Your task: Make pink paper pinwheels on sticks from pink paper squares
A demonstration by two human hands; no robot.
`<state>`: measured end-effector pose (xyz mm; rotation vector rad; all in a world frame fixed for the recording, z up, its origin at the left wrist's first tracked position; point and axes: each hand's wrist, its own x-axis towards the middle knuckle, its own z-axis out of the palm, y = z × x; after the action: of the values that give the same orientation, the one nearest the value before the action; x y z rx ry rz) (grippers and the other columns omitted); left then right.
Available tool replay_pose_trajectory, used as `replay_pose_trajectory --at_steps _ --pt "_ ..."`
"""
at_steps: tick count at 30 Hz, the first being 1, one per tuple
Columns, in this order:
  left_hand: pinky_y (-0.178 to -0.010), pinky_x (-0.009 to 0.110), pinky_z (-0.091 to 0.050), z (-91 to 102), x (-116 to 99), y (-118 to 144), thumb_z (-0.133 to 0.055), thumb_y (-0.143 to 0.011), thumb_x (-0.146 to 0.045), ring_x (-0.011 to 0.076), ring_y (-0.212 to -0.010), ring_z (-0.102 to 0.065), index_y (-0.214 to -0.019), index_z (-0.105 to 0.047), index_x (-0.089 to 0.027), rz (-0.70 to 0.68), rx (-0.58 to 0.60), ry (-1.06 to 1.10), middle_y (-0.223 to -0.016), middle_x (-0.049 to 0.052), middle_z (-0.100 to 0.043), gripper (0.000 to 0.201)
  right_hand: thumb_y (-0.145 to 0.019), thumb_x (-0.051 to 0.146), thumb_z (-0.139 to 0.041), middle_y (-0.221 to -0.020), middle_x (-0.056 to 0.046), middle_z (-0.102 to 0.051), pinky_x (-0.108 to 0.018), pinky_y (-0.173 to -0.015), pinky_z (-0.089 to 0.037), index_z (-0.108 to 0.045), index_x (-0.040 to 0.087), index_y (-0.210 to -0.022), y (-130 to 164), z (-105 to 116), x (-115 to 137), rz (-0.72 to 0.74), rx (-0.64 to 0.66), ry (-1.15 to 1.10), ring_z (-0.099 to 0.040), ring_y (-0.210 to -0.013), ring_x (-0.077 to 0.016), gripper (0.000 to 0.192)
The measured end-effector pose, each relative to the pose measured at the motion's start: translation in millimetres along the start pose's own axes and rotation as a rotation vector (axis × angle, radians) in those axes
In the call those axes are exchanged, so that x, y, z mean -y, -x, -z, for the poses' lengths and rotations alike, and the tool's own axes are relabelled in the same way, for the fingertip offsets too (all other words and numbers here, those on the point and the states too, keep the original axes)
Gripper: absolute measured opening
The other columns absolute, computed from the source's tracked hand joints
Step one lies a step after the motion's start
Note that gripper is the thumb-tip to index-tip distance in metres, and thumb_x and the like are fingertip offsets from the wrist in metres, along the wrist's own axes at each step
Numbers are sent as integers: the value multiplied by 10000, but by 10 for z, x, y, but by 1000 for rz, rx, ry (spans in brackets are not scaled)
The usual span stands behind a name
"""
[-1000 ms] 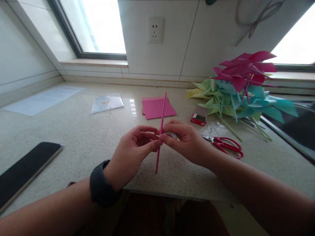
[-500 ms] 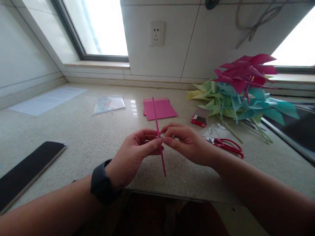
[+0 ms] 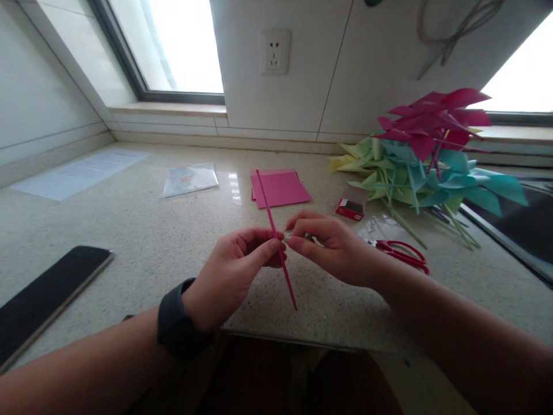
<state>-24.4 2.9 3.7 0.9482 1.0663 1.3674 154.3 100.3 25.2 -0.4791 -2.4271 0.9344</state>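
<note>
Between the thumb and fingers of my left hand [image 3: 242, 259] is a thin pink stick [image 3: 288, 282], slanting from upper left to lower right above the counter. Just right of the stick, my right hand [image 3: 332, 245] pinches something small and pale, too small to make out. The fingertips of both hands almost meet at the stick's middle. Beyond the stick's upper end lies a stack of pink square paper sheets [image 3: 283, 188]. Red-handled scissors [image 3: 401, 253] rest by my right wrist, their blades partly hidden.
Pink, blue, green and yellow paper pinwheels [image 3: 436, 144] are piled at the right. Near them lie a small red box [image 3: 351, 208] and a clear plastic bag [image 3: 380, 223]. A clear packet [image 3: 190, 180], a printed sheet [image 3: 82, 170] and a dark phone-like slab [image 3: 52, 294] are on the left.
The pink stick has tilted further, its top moving left and its lower end right. My right fingertips have come slightly away from the stick.
</note>
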Motion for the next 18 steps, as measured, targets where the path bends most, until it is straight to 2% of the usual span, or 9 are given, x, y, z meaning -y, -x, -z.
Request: replay_pose_trajectory --at_steps 6,13,16,18 --pt "-725 232 -552 14 10 4 -789 -821 -271 104 -716 -664 -944 -729 -104 16 -31 -38 -827 33 -734 216 -989 346 -546 -844 -33 -614 -297 -700 -406 -618 164 -749 -9 -18 -9 -83 50 69 -554 -757 -148 309" --pt "-674 210 -562 56 38 -5 -798 -807 -249 97 -682 -671 -913 -721 -112 170 -37 -8 -792 25 -731 189 -1009 440 -499 -719 -6 -573 -294 -648 -359 -572 177 -693 -34 -12 -86 -141 171 158 -526 -699 -146 418" --pt "-674 209 -569 72 40 -10 -796 -810 -240 99 -689 -676 -909 -727 -121 204 -16 -16 -803 26 -736 169 -1009 455 -495 -742 -6 -599 -288 -667 -377 -614 178 -763 -22 48 -103 -161 253 172 -537 -720 -151 390" --pt "-676 214 -575 82 39 -14 -797 -813 -244 104 -695 -680 -908 -732 -130 210 2 -14 -799 26 -737 162 -999 461 -513 -811 -13 -647 -285 -688 -401 -674 184 -898 -6 109 -101 -197 308 156 -566 -756 -158 336"
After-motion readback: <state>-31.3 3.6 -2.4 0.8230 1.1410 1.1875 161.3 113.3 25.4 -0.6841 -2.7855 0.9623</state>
